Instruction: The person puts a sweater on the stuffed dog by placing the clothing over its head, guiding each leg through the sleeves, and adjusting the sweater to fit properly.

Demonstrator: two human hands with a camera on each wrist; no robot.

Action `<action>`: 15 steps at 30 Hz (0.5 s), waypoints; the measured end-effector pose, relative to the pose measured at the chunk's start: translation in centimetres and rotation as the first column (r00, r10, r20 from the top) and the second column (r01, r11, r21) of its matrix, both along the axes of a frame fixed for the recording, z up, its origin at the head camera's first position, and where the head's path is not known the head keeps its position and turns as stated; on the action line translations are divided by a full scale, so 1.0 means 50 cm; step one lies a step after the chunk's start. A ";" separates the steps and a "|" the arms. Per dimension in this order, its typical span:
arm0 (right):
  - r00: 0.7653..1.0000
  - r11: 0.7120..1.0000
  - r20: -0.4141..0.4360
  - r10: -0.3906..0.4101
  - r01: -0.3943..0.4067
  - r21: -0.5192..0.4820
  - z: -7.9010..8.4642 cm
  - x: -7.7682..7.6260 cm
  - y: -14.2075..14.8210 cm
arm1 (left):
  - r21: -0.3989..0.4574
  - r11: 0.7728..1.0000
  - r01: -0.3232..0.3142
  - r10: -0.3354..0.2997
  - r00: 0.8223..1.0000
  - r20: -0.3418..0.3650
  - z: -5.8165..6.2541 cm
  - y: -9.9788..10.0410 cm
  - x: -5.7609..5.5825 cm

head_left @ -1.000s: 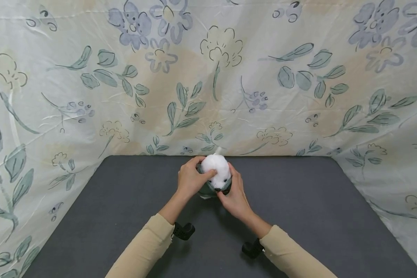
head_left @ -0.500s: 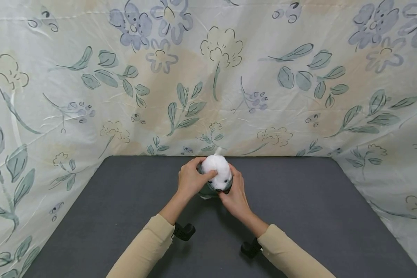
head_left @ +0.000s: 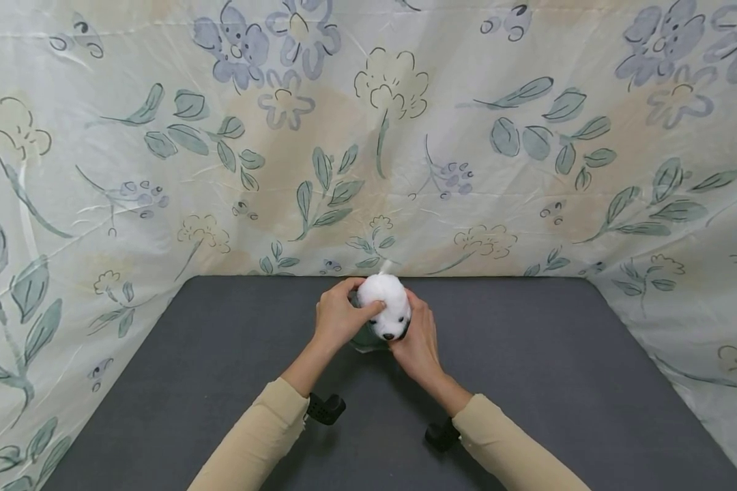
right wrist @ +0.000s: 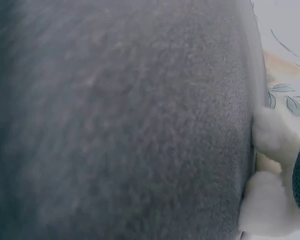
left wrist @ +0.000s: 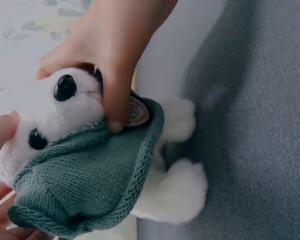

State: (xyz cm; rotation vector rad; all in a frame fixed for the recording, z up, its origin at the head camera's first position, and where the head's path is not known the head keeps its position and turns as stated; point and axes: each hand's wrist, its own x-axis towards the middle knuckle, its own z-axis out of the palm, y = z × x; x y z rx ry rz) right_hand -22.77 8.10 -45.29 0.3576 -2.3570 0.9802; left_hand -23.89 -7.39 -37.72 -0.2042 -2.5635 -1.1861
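A white plush dog (head_left: 383, 296) with black eyes sits upright near the table's far edge. Around its neck and body is a green knitted sweater (left wrist: 95, 170), its upper rim bunched just below one eye. My left hand (head_left: 339, 315) holds the head from the left, thumb on the forehead, fingers against the sweater side. From the other side my right hand (head_left: 419, 341) grips head and sweater; in the left wrist view its thumb (left wrist: 116, 100) presses the knit beside the muzzle. White paws (right wrist: 270, 205) show at the edge of the right wrist view.
Beneath the dog lies a dark grey table (head_left: 233, 354). A floral cloth (head_left: 319, 123) hangs right behind its far edge and along the sides. Black camera mounts (head_left: 327, 409) sit at both wrists. An oval label (left wrist: 137, 112) is on the sweater.
The sweater's rim has slipped down off the dog's snout, so the black nose now shows in full. My right hand shifted slightly down and right; my left hand stayed nearly still.
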 end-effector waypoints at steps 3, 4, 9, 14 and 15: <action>0.999 0.998 -0.034 0.038 -0.036 0.047 0.002 0.003 0.007 | -0.002 1.000 0.014 -0.014 1.000 0.004 0.001 -0.003 0.001; 0.997 0.997 -0.036 0.061 -0.059 0.053 0.005 0.005 0.011 | -0.003 1.000 0.019 -0.019 1.000 0.004 0.001 -0.005 0.001; 0.977 0.977 0.035 0.211 -0.211 0.018 0.024 0.013 0.032 | -0.007 0.999 0.040 -0.040 0.999 -0.002 0.001 -0.010 0.001; 0.952 0.961 0.135 0.273 -0.275 0.000 0.038 0.014 0.054 | -0.014 0.999 0.049 -0.049 0.999 -0.006 0.000 -0.012 0.000; 0.949 0.959 0.146 0.280 -0.283 -0.001 0.040 0.013 0.059 | -0.015 0.999 0.051 -0.051 0.999 -0.005 0.000 -0.012 0.000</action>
